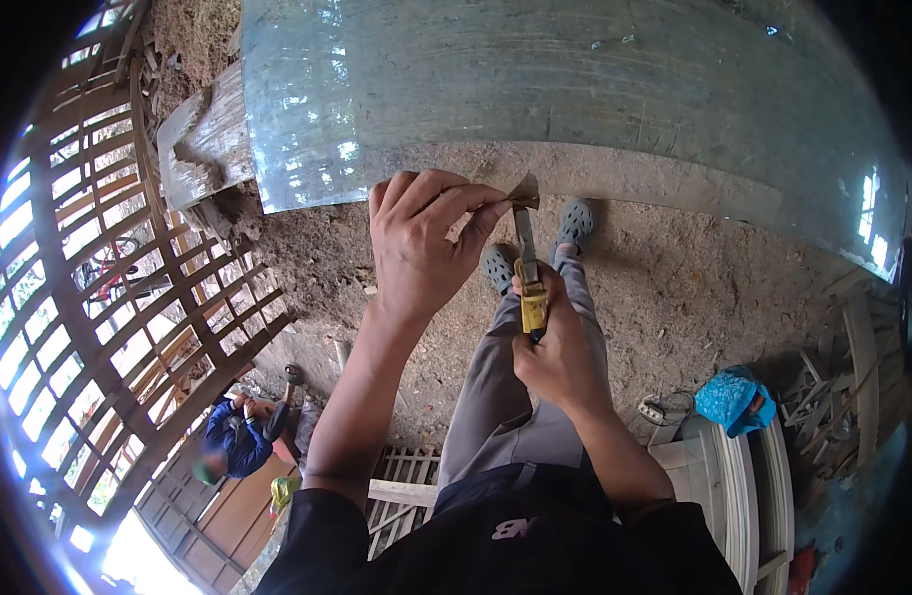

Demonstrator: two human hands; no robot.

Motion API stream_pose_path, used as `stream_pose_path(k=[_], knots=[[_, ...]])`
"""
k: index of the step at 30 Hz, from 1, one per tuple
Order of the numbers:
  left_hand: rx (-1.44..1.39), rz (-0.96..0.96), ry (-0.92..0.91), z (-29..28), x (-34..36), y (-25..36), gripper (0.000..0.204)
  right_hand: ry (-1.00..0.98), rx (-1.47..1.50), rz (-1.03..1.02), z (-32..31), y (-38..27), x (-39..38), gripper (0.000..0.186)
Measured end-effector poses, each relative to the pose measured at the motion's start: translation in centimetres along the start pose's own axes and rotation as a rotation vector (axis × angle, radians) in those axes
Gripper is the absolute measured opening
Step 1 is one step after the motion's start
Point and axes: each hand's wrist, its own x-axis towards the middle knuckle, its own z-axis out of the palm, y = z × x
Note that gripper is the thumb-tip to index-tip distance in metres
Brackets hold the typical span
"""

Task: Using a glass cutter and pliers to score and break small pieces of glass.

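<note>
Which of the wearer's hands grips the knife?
The right hand, closed around its yellow handle; the left hand pinches a brown piece near the blade.

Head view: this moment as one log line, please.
left hand: pinching small brown piece; right hand: gripping yellow knife; blade: extended, far end at brown piece

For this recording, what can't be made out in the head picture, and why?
All in the head view:
Thin brown piece: its pinched end is covered by the left hand.
Yellow knife: part of its handle is covered by the right hand.
Large glossy sheet: its far side is cut off by the upper edge.
Co-worker's hands: too small to tell what they hold, if anything.
</note>
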Motion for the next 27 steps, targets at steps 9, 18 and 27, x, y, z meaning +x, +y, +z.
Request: stream_pose_path(k=[9,18,27], knots=[[-0.023,-0.04,0.001,0.1,-0.1,0.1,0.015,0.099,0.124,-0.133,2.5,0.8,0.7,0.063],[-0.023,-0.05,-0.008,0.0,0.0,0.0,0.015,0.115,0.247,-0.117,4.1,1.8,0.9,0.068],[-0.004,0.033,-0.039,-0.8,1.6,-1.1,0.014,0.14,0.211,-0.083,4.7,1.7,1.0,0.061]])
